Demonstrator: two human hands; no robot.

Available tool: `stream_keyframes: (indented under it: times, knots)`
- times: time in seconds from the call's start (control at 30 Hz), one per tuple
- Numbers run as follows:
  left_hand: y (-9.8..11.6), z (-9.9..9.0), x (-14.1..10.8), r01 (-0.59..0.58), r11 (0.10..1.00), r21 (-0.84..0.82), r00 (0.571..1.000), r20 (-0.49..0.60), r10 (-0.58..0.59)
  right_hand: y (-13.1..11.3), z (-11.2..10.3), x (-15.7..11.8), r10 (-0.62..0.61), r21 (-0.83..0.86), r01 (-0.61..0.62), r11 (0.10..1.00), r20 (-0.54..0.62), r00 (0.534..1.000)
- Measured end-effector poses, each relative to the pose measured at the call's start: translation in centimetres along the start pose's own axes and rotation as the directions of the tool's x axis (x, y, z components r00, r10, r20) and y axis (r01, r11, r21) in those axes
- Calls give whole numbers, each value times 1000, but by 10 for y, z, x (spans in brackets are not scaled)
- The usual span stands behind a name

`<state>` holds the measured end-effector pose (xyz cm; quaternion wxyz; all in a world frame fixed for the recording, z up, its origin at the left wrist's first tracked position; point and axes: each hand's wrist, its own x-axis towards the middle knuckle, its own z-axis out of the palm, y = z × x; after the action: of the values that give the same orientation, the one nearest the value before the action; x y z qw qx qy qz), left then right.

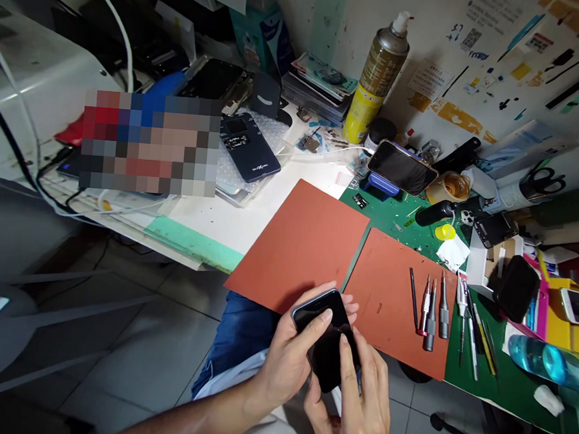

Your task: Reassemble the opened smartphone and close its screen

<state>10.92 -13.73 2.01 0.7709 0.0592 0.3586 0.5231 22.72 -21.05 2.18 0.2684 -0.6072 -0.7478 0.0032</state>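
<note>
A black smartphone (329, 354) with a dark screen is held above my lap, tilted, just off the front edge of the bench. My left hand (291, 357) wraps round its upper left side, thumb lying on the glass and fingertips showing past the far edge. Round the lower right end closes my right hand (363, 397), its index fingertip on the screen and its thumb by the bottom corner. Something thin and white shows below the phone between the hands; I cannot make out what it is.
Two reddish-brown mats (302, 245) lie ahead of the hands. Several screwdrivers (431, 315) rest on the right one. A phone on a blue stand (402, 167), a spray can (377, 77) and a dark-blue phone back (251, 148) stand or lie behind. A blue bottle (549, 361) is far right.
</note>
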Motion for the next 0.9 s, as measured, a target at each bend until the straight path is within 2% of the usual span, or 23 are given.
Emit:
stream_keyframes:
  times: [0.13,0.27,0.4,0.63,0.9]
  knots:
    - [0,0,0,-11,1000,24,1000,-18,12,4,-5,0,-9,-18,11,1000,71,997]
    - [0,1,0,5,999,35,999,-47,-3,5,-8,0,-24,-23,25,999,60,998]
    - [-1,1,0,22,999,35,997,-70,-20,2,-9,0,19,-33,-17,999,56,998]
    - [5,5,-1,21,1000,4,1000,-1,-21,2,-12,4,-13,-27,14,1000,32,999]
    - [1,2,0,34,999,-3,999,29,-34,4,-13,-2,18,-25,-17,1000,20,1000]
